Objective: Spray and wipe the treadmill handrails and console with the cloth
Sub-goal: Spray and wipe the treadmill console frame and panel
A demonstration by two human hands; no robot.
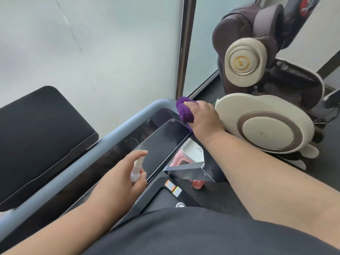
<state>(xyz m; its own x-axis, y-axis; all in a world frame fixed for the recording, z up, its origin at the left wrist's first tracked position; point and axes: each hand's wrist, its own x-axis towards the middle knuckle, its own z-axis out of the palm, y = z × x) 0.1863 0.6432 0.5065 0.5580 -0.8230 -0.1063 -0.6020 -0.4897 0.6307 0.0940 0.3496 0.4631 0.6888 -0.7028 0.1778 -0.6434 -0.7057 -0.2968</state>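
The treadmill console [160, 142] is a glossy black panel running diagonally, edged by a grey-blue handrail [128, 124]. My right hand [204, 116] grips a bunched purple cloth [184, 109] and presses it on the console's far right corner, where the handrail bends. My left hand [125, 173] holds a small white spray bottle [137, 169] over the console's near edge, index finger stretched over the nozzle. The bottle's lower body is hidden in my palm.
A brown and cream massage chair [257, 89] stands close to the right of the treadmill. A frosted glass wall [92, 52] rises behind the console. A black padded block [40, 137] lies at left. A pink stool [184, 159] shows under the console, beside a grey bracket [189, 172].
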